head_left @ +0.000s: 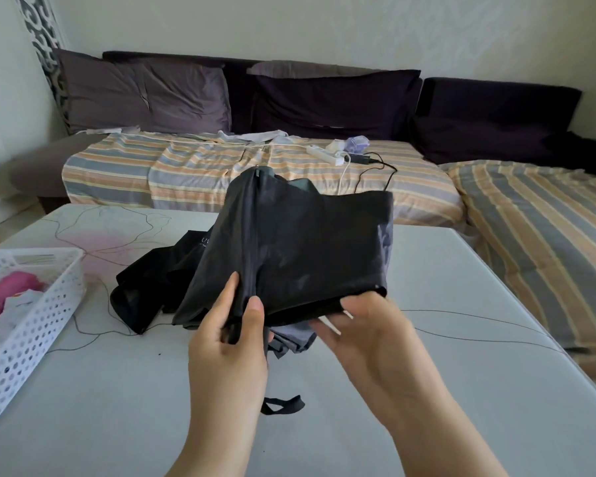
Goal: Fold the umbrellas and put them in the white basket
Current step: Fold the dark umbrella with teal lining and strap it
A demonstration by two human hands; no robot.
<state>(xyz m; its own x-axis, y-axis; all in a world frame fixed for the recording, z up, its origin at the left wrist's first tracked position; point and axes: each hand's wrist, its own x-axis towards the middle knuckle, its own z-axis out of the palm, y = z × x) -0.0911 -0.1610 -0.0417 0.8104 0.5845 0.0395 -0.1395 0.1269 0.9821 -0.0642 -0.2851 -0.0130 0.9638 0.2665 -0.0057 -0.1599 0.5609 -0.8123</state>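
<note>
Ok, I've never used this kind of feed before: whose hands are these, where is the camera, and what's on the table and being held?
There is no machine: one camera on a person's head looks down at their bare hands. The left hand grips the black umbrella near its shaft, and the right hand pinches the canopy edge. A second black umbrella lies on the grey table, unfolded. The white basket at the left already holds pink and patterned items. A black strap lies near the wrists.
</note>
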